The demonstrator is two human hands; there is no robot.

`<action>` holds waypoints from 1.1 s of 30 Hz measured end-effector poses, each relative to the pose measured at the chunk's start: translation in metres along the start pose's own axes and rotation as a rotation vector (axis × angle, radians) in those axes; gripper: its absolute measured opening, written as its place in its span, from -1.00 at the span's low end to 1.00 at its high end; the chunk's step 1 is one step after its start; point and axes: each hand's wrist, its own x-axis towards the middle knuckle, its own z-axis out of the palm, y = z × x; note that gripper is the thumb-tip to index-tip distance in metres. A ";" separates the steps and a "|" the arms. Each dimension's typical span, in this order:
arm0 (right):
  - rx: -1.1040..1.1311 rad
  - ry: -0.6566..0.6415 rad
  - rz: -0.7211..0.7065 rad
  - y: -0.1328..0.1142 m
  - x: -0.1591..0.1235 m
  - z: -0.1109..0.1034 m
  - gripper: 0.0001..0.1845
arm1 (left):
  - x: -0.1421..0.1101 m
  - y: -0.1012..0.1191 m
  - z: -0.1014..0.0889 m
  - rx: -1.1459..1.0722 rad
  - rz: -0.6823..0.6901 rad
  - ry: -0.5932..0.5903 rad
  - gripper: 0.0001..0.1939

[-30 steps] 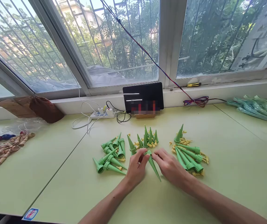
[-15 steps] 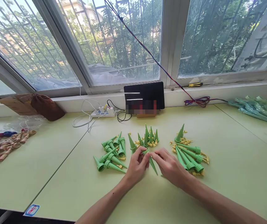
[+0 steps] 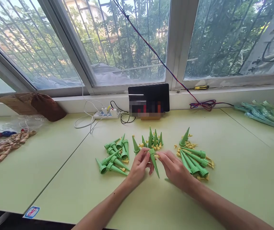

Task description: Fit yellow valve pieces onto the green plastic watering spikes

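Observation:
Between my hands is a green plastic watering spike (image 3: 154,163), tilted with its tip pointing down towards me. My left hand (image 3: 139,164) pinches it by the ribbed collar at its wide end. The fingers of my right hand (image 3: 174,164) hold a small yellow valve (image 3: 157,156) against the spike's side, just below the collar; whether it sits in a hole I cannot tell. Behind my hands, several green spikes (image 3: 155,139) stand upright among yellow valves. A pile of spikes (image 3: 114,156) lies to the left, and another pile (image 3: 194,162) with loose valves lies to the right.
A dark tablet (image 3: 148,97) leans by the window sill, beside a white power strip (image 3: 106,114) with cables. Wooden toys (image 3: 10,145) and a brown pouch (image 3: 48,107) are at the left. Bagged green items (image 3: 264,113) lie at the far right on the pale green table (image 3: 242,179).
The spike has turned in my left hand, so its open end no longer faces up at me and its side shows. A yellow valve now shows at my right fingertips.

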 end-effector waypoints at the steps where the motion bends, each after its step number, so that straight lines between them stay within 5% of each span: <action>1: -0.002 0.009 0.011 0.000 0.000 0.000 -0.63 | 0.000 0.001 0.000 0.001 -0.001 0.002 -0.67; 8: -0.066 0.016 0.026 -0.002 0.001 -0.001 -0.83 | 0.000 0.003 0.002 0.022 0.008 0.027 -0.65; 33: -0.031 -0.012 0.001 -0.001 0.002 -0.005 -0.70 | -0.001 0.003 -0.001 0.126 0.031 0.037 -0.66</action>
